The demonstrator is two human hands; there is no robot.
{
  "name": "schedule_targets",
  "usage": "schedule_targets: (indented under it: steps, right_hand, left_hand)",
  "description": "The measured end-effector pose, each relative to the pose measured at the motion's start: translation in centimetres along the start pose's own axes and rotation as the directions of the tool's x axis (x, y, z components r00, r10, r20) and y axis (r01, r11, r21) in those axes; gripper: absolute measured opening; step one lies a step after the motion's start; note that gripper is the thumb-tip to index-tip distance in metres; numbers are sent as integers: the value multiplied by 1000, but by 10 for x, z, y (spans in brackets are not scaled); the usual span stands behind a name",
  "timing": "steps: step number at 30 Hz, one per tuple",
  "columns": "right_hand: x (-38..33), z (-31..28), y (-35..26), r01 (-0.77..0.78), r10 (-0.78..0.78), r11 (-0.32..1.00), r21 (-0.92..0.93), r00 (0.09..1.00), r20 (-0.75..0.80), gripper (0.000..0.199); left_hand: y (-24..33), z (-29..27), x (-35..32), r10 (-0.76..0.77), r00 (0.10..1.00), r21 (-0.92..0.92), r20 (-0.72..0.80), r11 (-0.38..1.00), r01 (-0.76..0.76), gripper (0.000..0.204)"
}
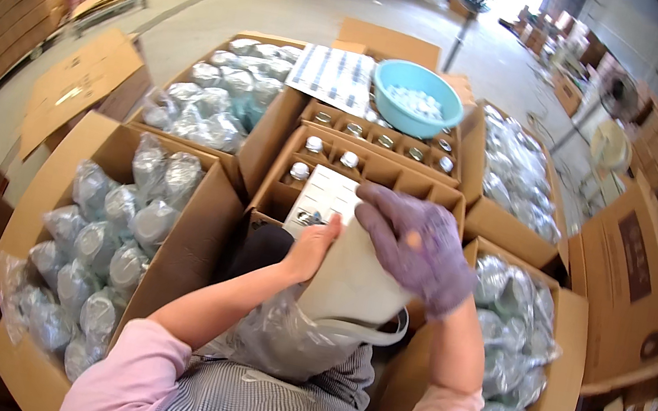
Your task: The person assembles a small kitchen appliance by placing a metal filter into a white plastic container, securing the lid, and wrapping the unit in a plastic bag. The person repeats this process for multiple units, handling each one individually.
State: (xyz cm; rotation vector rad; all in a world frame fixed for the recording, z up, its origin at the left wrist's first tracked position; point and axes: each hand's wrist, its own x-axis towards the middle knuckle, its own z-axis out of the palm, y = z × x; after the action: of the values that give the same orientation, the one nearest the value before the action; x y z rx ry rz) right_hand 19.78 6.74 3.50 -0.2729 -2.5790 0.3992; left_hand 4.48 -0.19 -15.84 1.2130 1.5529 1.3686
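In my lap stands a pale off-white, smooth-sided object (355,281), leaning away from me; its kind is not clear. My bare left hand (311,248) is closed against its left side, fingertips near a small bluish bit. My right hand (417,252), in a worn purple-grey glove with a hole, lies over its upper right side with fingers stretched out. A white sheet with small printed marks (324,191) rests on the open divided carton (428,190) just beyond my hands. Silver-capped bottles (348,160) stand in that carton. Crumpled clear plastic (284,334) lies under the object.
Cartons of plastic-wrapped glassware stand at left (88,251), far left (222,90) and right (507,369). A light-blue basin (417,102) of small white pieces sits on another bottle carton, beside a striped sheet (331,77). Raised carton flaps (627,285) stick out at right.
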Motion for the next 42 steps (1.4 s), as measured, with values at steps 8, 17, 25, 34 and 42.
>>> schedule_targets:
  steps: [8, 17, 25, 34, 42]
  right_hand:
    - [10, 7, -19, -51, 15, 907, 418, 996, 90, 26]
    - [-9, 71, 119, 391, 14, 173, 904, 917, -400, 34]
    - [8, 53, 69, 130, 144, 887, 444, 834, -533, 43]
    - [8, 72, 120, -19, 228, 755, 656, 945, -235, 73]
    - [37, 107, 129, 60, 234, 131, 990, 968, -90, 80]
  left_hand:
    - [-37, 12, 50, 252, 939, -210, 235, 956, -204, 55]
    - [26, -29, 68, 206, 923, 5, 326, 976, -219, 59]
    - [37, -69, 76, 428, 895, -596, 120, 753, -280, 50]
    - [81, -79, 53, 522, 842, -26, -137, 848, -530, 95]
    - [82, -92, 73, 472, 868, -295, 154, 860, -416, 91]
